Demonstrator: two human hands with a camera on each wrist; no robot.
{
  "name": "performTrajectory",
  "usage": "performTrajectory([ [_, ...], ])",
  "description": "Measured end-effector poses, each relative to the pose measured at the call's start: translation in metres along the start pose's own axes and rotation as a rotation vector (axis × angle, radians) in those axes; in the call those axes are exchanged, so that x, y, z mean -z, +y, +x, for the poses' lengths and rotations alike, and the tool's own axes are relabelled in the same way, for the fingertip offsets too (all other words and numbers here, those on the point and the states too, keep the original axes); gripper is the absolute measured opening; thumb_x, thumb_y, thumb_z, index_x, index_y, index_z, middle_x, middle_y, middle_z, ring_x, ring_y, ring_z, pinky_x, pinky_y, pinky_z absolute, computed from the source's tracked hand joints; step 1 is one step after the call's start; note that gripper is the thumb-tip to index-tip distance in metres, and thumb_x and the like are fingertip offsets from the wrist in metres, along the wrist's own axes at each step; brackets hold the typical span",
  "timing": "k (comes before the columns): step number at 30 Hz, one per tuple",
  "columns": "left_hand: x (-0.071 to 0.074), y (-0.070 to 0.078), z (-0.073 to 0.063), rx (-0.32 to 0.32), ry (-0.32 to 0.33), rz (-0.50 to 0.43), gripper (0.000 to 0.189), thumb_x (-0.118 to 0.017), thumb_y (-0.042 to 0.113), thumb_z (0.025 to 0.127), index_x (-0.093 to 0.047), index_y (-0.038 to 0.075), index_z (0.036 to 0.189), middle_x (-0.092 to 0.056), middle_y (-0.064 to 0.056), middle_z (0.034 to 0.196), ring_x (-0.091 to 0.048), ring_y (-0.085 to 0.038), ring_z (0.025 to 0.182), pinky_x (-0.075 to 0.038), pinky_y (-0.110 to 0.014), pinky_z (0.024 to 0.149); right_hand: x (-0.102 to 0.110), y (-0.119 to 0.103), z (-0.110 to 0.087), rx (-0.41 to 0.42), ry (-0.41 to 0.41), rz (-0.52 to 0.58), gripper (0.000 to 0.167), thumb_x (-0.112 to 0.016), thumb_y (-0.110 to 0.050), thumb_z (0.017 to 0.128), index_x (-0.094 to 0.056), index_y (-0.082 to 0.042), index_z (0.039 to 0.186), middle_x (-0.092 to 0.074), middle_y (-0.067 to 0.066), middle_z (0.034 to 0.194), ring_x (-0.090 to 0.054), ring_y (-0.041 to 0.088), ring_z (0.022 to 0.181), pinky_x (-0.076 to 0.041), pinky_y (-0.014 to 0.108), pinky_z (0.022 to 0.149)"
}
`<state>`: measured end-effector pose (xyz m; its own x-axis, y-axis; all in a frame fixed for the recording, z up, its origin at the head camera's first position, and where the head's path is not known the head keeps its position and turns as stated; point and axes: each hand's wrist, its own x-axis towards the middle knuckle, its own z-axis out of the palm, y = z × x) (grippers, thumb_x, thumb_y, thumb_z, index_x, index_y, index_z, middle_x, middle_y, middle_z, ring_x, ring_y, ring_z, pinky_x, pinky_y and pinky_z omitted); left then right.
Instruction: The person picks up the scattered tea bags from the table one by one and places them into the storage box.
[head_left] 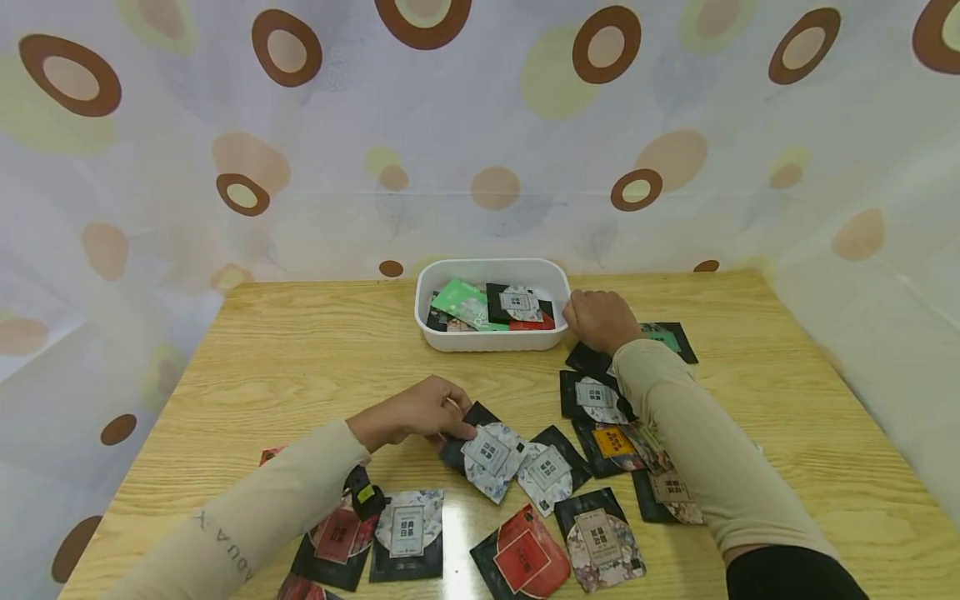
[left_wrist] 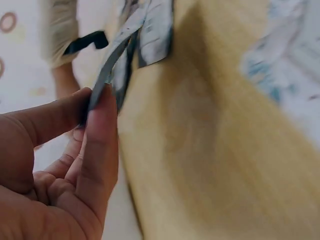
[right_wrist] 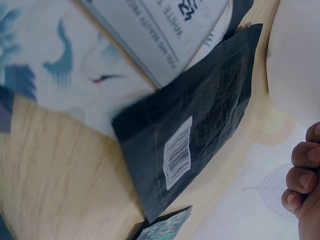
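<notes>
My left hand [head_left: 429, 408] pinches the upper corner of a dark tea sachet [head_left: 495, 454] with a pale round design, tilted above the table. Seen from the left wrist, thumb and fingertips grip its dark edge [left_wrist: 106, 75]. A similar sachet [head_left: 549, 469] lies beside it, partly overlapped. My right hand [head_left: 600, 321] holds the right end of a white plastic tub [head_left: 491, 342], its fingers curled and its thumb hidden. Inside the tub lie a green sachet [head_left: 465, 302], a black one [head_left: 517, 302] and others. Below the right hand, the right wrist view shows a dark sachet back [right_wrist: 210, 115] with a barcode.
On the wooden table [head_left: 315, 350], a red sachet [head_left: 522, 557], a floral sachet [head_left: 600, 540] and a grey-white one [head_left: 407, 533] lie near the front. Several overlap along the right forearm, including an orange-labelled one [head_left: 611, 442]. Red-labelled sachets [head_left: 337, 537] lie partly under the left forearm.
</notes>
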<state>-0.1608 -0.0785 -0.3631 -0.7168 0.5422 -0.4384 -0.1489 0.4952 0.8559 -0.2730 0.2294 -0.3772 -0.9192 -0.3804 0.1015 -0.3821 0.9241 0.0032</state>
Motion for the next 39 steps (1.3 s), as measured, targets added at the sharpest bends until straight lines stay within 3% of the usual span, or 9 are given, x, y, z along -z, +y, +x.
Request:
performTrajectory([
  [8,0.041,0.028,0.011,-0.033,0.104,-0.070,0.026,-0.061,0.004,0.094,-0.063,-0.007,0.118,-0.070,-0.004,0.091,-0.066,-0.006,0.069,-0.057,-0.022,0.062,-0.002,0.003,-0.001,0.009,0.012,-0.003,0.032,-0.031,-0.016,0.102,-0.048,-0.004,0.078,-0.050,0.009,0.063,-0.046,0.024,0.054,-0.037,0.037,0.055],
  [14,0.069,0.050,0.023,-0.002,0.208,-0.095,0.041,-0.056,0.005,0.098,-0.051,-0.007,0.137,-0.062,-0.013,0.112,-0.063,-0.007,0.075,-0.057,-0.021,0.066,-0.004,0.004,0.000,0.007,-0.004,-0.006,0.034,-0.030,-0.017,0.103,-0.049,-0.003,0.079,-0.050,0.009,0.063,-0.047,0.024,0.055,-0.039,0.038,0.055],
  [19,0.091,0.057,0.038,0.048,0.295,-0.154,0.049,-0.054,0.006,0.100,-0.042,-0.003,0.146,-0.050,-0.021,0.138,-0.059,-0.007,0.076,-0.054,-0.016,0.064,-0.006,0.004,0.001,-0.001,-0.008,-0.007,0.035,-0.029,-0.018,0.103,-0.050,-0.003,0.080,-0.053,0.011,0.066,-0.049,0.026,0.056,-0.042,0.040,0.058],
  [25,0.105,0.055,0.057,0.069,0.397,-0.241,0.041,-0.054,0.004,0.101,-0.044,-0.001,0.140,-0.049,-0.014,0.129,-0.057,-0.009,0.074,-0.052,-0.017,0.062,-0.006,0.003,0.001,0.003,-0.004,-0.014,0.034,-0.030,-0.018,0.102,-0.050,-0.003,0.080,-0.052,0.010,0.066,-0.048,0.025,0.056,-0.040,0.039,0.057],
  [30,0.104,0.045,0.071,0.073,0.470,-0.205,0.020,-0.055,0.004,0.100,-0.055,0.001,0.120,-0.049,-0.016,0.138,-0.059,-0.010,0.073,-0.056,-0.032,0.083,-0.003,0.002,0.001,-0.003,-0.011,-0.018,0.033,-0.030,-0.019,0.102,-0.050,-0.003,0.081,-0.053,0.011,0.067,-0.048,0.025,0.058,-0.040,0.039,0.058],
  [32,0.103,0.042,0.076,0.068,0.477,-0.183,0.001,-0.055,0.003,0.100,-0.056,0.003,0.101,-0.055,-0.014,0.122,-0.058,-0.011,0.069,-0.055,-0.038,0.089,-0.003,0.002,0.001,-0.005,-0.011,-0.022,0.033,-0.030,-0.019,0.103,-0.050,-0.002,0.082,-0.054,0.011,0.067,-0.049,0.025,0.058,-0.041,0.039,0.058],
  [35,0.101,0.040,0.082,0.043,0.485,-0.159,0.025,-0.056,0.000,0.098,-0.047,0.009,0.076,-0.052,-0.006,0.088,-0.054,-0.011,0.062,-0.056,-0.037,0.082,-0.002,0.002,0.001,-0.009,-0.012,-0.027,0.033,-0.031,-0.019,0.103,-0.051,-0.002,0.083,-0.056,0.011,0.068,-0.050,0.025,0.058,-0.043,0.039,0.059],
  [39,0.100,0.040,0.086,0.024,0.498,-0.119,0.041,-0.055,-0.002,0.096,-0.035,0.014,0.063,-0.040,0.001,0.068,-0.049,-0.011,0.054,-0.053,-0.032,0.068,-0.002,0.002,0.001,-0.016,-0.014,-0.027,0.032,-0.032,-0.019,0.103,-0.052,-0.002,0.084,-0.056,0.012,0.069,-0.050,0.025,0.059,-0.044,0.039,0.059],
])
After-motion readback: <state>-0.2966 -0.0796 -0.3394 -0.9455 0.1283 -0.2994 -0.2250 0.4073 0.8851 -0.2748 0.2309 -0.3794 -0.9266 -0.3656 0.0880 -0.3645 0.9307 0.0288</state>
